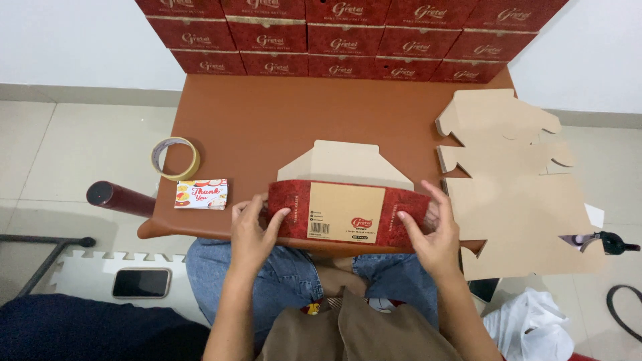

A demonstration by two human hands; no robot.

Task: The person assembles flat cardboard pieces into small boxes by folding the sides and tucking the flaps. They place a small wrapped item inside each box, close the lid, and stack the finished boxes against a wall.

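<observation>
A half-folded cardboard box (348,212) with a red patterned outside and a plain brown panel lies at the near edge of the small brown table (267,127). Its brown flap (344,164) points away from me. My left hand (253,230) grips the box's left end, thumb on the red panel. My right hand (431,234) holds the right end, fingers spread along the side. Both hands press the box against the table edge above my lap.
A stack of flat brown box blanks (515,180) lies at the right. A tape roll (175,158) and a small printed card (201,194) sit at the left. Finished red boxes (348,40) are stacked at the back. A phone (141,283) lies on the floor mat.
</observation>
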